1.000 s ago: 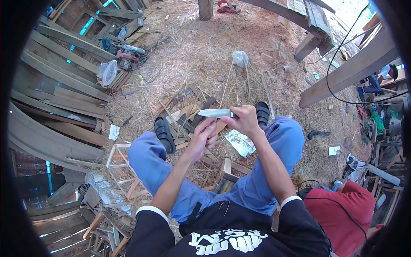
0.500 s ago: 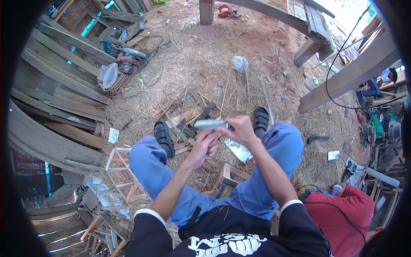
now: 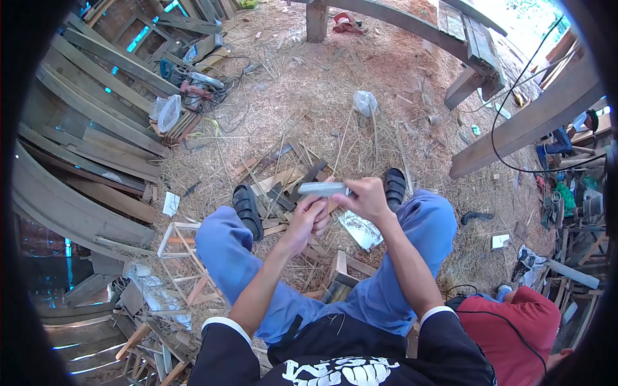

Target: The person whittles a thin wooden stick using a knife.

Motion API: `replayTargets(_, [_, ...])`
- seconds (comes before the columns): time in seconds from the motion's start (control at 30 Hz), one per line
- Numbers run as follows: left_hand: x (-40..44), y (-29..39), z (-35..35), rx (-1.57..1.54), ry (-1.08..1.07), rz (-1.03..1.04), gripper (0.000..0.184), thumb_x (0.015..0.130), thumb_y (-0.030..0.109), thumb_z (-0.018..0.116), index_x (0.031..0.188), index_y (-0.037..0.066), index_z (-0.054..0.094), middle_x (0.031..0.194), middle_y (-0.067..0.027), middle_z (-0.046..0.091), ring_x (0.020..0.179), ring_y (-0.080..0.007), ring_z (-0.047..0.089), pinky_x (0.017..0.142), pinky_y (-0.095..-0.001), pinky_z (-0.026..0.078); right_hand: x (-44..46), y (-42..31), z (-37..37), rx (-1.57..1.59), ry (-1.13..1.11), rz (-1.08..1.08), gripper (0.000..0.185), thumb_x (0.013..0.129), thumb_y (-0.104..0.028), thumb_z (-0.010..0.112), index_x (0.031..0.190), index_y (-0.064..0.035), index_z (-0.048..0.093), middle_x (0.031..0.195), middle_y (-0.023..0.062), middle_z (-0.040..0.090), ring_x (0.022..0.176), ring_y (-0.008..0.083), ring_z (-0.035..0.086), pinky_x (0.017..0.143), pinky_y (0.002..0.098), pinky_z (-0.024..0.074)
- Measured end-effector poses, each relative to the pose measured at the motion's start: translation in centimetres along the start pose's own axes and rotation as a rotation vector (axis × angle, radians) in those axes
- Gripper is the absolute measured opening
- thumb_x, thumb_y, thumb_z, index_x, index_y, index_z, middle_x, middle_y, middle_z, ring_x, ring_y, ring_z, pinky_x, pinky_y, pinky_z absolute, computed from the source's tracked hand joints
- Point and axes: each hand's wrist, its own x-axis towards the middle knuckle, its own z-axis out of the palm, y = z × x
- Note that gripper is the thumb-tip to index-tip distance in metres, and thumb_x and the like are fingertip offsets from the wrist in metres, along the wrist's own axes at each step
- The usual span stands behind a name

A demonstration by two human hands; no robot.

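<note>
My right hand (image 3: 365, 199) is closed round the handle of a knife (image 3: 322, 189), whose wide pale blade points left and looks slightly smeared. Just below the blade, my left hand (image 3: 311, 217) is closed, its fingers curled on a small light-brown wooden piece (image 3: 333, 204) that shows between the hands. The blade passes above the left fingers; whether it touches the wood cannot be made out. Both hands are in front of my knees, over a pile of wood offcuts (image 3: 283, 177).
Straw and shavings cover the ground. A plastic bag (image 3: 365, 103) lies ahead, power tools (image 3: 199, 90) at the upper left, a wooden frame (image 3: 180, 248) by my left knee. A person in red (image 3: 508, 328) is at the lower right, and another person (image 3: 566, 135) at the far right.
Both hands have dropped slightly lower in the view. The blade has shifted a little over the left fingers, while both hands keep their hold.
</note>
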Motion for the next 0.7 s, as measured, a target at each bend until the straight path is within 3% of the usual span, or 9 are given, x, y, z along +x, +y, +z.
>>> replayTargets(0.1, [-0.5, -0.7, -0.3, -0.005, 0.003, -0.017, 0.048, 0.108, 0.022, 0.046, 0.155, 0.023, 0.037, 0.068, 0.0066, 0.028, 0.052, -0.0036, 0.029, 0.045, -0.0211, 0.023, 0.1, 1.0, -0.1, 0.046, -0.001, 0.162, 0.048, 0.084, -0.047, 0.078, 0.067, -0.0045, 0.063, 0.051, 0.0126, 0.054, 0.046, 0.0288, 0.058, 0.048, 0.038, 0.0443])
replayTargets(0.13, [-0.5, -0.3, -0.1, 0.001, 0.0, -0.016, 0.048, 0.107, 0.022, 0.046, 0.155, 0.023, 0.038, 0.068, 0.0065, 0.028, 0.052, -0.0036, 0.029, 0.045, -0.0211, 0.022, 0.1, 0.5, 0.2, 0.106, 0.042, 0.162, 0.048, 0.08, -0.048, 0.08, 0.064, -0.0068, 0.062, 0.052, 0.014, 0.054, 0.045, 0.0302, 0.057, 0.046, 0.0385, 0.0436])
replayTargets(0.23, [-0.7, 0.5, 0.3, -0.015, 0.002, -0.026, 0.047, 0.107, 0.021, 0.047, 0.154, 0.023, 0.039, 0.067, 0.0066, 0.027, 0.051, -0.0034, 0.029, 0.045, -0.0211, 0.023, -0.4, -0.9, 0.3, 0.039, -0.061, -0.051, 0.049, 0.081, -0.049, 0.079, 0.063, -0.0065, 0.061, 0.052, 0.0141, 0.054, 0.045, 0.0305, 0.057, 0.045, 0.0382, 0.0432])
replayTargets(0.33, [-0.4, 1.0, 0.6, 0.005, 0.031, -0.01, 0.047, 0.107, 0.021, 0.047, 0.154, 0.023, 0.04, 0.066, 0.0066, 0.028, 0.05, -0.0033, 0.03, 0.044, -0.0214, 0.023, -0.2, -0.4, 0.1, -0.001, -0.043, -0.035, 0.05, 0.081, -0.048, 0.08, 0.063, -0.0058, 0.06, 0.052, 0.0139, 0.055, 0.046, 0.0308, 0.058, 0.046, 0.0384, 0.0435])
replayTargets(0.43, [-0.3, 0.3, 0.3, 0.001, 0.039, -0.005, 0.049, 0.107, 0.021, 0.047, 0.155, 0.023, 0.038, 0.066, 0.0066, 0.028, 0.05, -0.0033, 0.029, 0.044, -0.0217, 0.022, 0.3, 0.6, -0.4, 0.053, 0.015, 0.181, 0.051, 0.081, -0.048, 0.08, 0.063, -0.0051, 0.059, 0.053, 0.0135, 0.055, 0.047, 0.0312, 0.059, 0.047, 0.0387, 0.044])
replayTargets(0.7, [-0.2, 1.2, 0.8, 0.034, 0.008, 0.0, 0.052, 0.107, 0.022, 0.045, 0.158, 0.021, 0.033, 0.068, 0.0074, 0.029, 0.051, -0.0033, 0.028, 0.045, -0.0207, 0.022, 0.0, -0.6, 0.0, 0.017, -0.076, 0.014, 0.051, 0.08, -0.05, 0.08, 0.062, -0.0073, 0.059, 0.053, 0.0124, 0.056, 0.049, 0.0305, 0.061, 0.047, 0.0399, 0.0447])
